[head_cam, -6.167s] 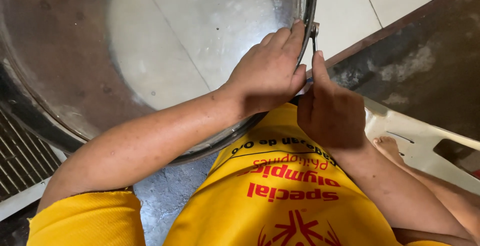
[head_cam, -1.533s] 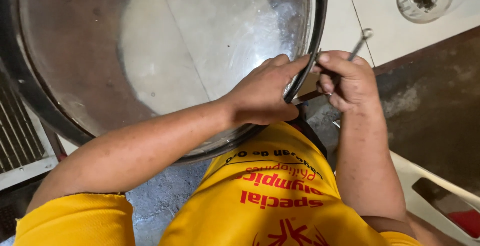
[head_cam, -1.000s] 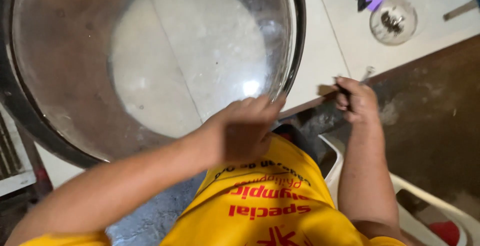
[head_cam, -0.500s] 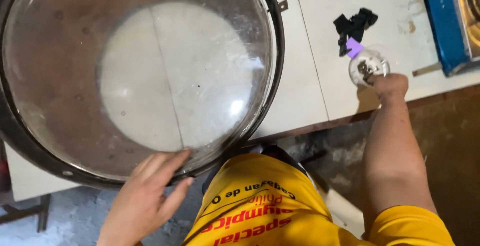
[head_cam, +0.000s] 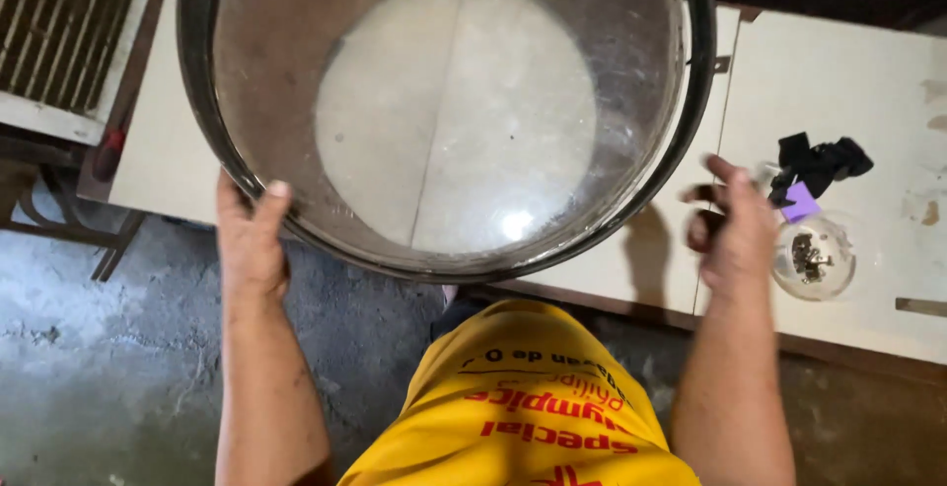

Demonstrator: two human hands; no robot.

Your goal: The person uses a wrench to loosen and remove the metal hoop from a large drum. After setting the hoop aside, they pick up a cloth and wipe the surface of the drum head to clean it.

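Note:
A large round metal basin with a dark rim lies on a pale table; its bottom shows a pale round patch. My left hand grips the basin's near-left rim, thumb over the edge. My right hand hovers blurred just right of the basin, fingers curled and apart, nothing seen in it. A small clear glass dish with dark bits in it stands right beside that hand.
A black crumpled object with a purple piece lies on the table behind the dish. A metal grate stands at the far left. Rough concrete floor lies below. My yellow shirt fills the bottom middle.
My right hand drew back from the glass dish toward the basin. My left hand rose and took hold of the basin's left rim. The thin metal tool held earlier is gone from view.

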